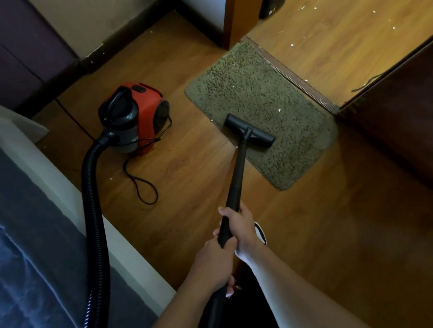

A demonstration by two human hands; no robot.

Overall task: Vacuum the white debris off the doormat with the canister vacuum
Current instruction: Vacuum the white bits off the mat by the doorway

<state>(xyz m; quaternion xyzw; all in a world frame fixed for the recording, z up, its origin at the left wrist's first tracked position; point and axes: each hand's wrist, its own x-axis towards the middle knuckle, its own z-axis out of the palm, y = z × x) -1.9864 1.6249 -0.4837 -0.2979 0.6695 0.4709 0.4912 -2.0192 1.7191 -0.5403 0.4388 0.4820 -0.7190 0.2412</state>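
Nozzle [250,132] sits on near-left edge of doormat [256,92], w/ both fists curled round wand [237,172] (right hand [241,227] farther than left hand [217,261]), & a hard shove could ruck mat, flicking white bits [279,109] onto floor [192,165].

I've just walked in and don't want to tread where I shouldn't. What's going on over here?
A person is vacuuming the doormat. Both hands grip the black wand: the right hand further down it, the left hand just behind. The floor head sits at the mat's near edge. The red canister vacuum stands to the left on its hose. A white fleck lies on the mat; more debris lies beyond the threshold.
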